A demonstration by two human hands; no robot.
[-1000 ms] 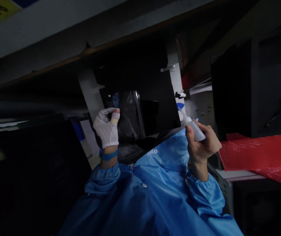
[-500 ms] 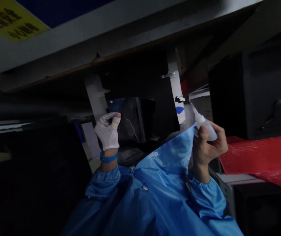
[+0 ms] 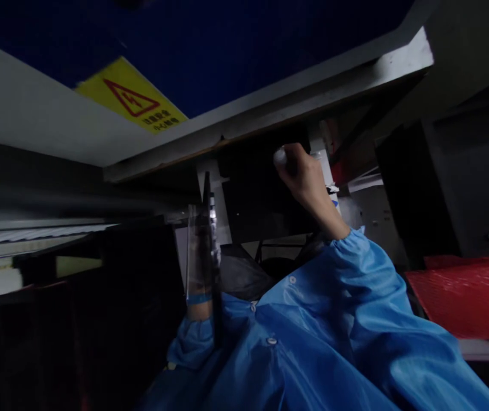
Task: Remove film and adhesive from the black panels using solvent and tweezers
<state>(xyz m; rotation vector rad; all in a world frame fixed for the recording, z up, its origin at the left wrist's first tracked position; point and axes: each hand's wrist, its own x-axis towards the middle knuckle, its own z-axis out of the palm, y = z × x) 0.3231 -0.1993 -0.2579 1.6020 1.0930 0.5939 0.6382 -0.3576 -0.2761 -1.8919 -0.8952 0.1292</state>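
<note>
My right hand (image 3: pixel 304 174) is closed around a small white squeeze bottle (image 3: pixel 279 157); the bottle's rounded base shows, while its nozzle is hidden. A thin dark panel (image 3: pixel 215 268) stands upright, almost edge-on to me, with clear film (image 3: pixel 192 251) along its left side. My gloved left hand (image 3: pixel 202 257) is at this panel and seems to grip it, but its fingers are mostly hidden behind film and panel. A blue wristband (image 3: pixel 198 298) circles the left wrist.
Overhead runs a shelf edge (image 3: pixel 278 105) with a yellow warning sticker (image 3: pixel 133 97). Behind the hands is a black panel (image 3: pixel 261 200) between white uprights. Red wrapping (image 3: pixel 467 291) lies at right; dark boxes (image 3: pixel 98 319) stand at left.
My right hand has moved left and up with the bottle, turning its base towards the left. The panel at my left hand has turned edge-on and now hides most of the glove. The view has shifted.
</note>
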